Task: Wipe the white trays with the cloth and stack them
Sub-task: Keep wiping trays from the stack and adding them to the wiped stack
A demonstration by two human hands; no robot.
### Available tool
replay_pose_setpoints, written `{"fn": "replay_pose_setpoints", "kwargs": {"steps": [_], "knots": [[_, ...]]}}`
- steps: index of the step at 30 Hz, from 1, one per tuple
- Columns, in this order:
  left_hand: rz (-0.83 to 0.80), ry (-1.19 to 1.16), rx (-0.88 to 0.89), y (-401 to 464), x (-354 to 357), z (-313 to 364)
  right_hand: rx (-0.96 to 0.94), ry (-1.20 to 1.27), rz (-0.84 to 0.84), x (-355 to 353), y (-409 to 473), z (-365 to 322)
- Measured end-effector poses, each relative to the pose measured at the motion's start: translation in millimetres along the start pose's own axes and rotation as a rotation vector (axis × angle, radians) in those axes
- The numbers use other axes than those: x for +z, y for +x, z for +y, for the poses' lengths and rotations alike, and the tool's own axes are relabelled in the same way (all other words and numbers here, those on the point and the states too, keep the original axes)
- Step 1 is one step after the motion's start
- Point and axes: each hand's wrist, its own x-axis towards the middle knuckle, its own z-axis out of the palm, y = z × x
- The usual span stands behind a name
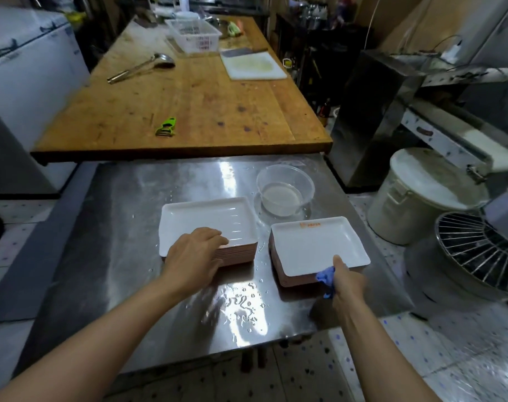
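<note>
Crosswise, both tray stacks, long axes left-right.

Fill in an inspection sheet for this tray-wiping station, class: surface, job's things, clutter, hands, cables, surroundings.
Surface: steel table, wet, water pooled near the front edge.
Job's things: two stacks of white rectangular trays, left stack and right stack; blue cloth.
Clutter: clear plastic bowl holding water.
Hands: left hand grips the left stack's front edge; right hand holds the cloth at the right stack's corner.
Cables: nothing seen on the table.
Surroundings: wooden bench, green peeler, metal ladle, white lidded bucket.
</note>
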Motion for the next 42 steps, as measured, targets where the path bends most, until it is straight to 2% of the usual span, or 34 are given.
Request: {"fn": "replay_pose_setpoints", "kwargs": {"steps": [6,10,12,16,19,21,23,25,29,32,36,42], "knots": [[0.026,-0.014,-0.256,-7,-6,-30,-0.26,-0.092,-0.202,36,-56,-30],[0.044,-0.033,-0.449,-11,-12,-46,-0.509,-0.13,-0.394,71,-91,-46],[0.027,-0.065,-0.51,-11,-13,-58,-0.657,-0.228,-0.458,92,-99,-47],[-0.046,-0.111,-0.58,-7,-8,-77,-0.916,-0.609,-0.419,128,-98,-37],[-0.1,-0.175,-0.666,1,-3,-80,-1.097,-1.069,-0.223,143,-87,-18],[-0.109,-0.219,-0.681,4,1,-82,-1.126,-1.219,-0.143,145,-81,-13],[-0.094,-0.232,-0.672,6,5,-85,-1.14,-1.282,-0.155,148,-76,-13],[-0.083,-0.246,-0.671,7,6,-87,-1.124,-1.246,-0.188,153,-72,-16],[-0.076,-0.26,-0.696,6,7,-88,-0.987,-0.965,-0.19,175,-69,-32],[-0.092,-0.25,-0.707,6,8,-88,-1.044,-1.078,-0.206,195,-64,-36],[-0.096,-0.284,-0.701,6,9,-89,-1.092,-1.133,-0.137,207,-61,-32],[-0.086,-0.319,-0.699,4,9,-89,-1.196,-1.1,-0.399,236,-89,-20]]}}
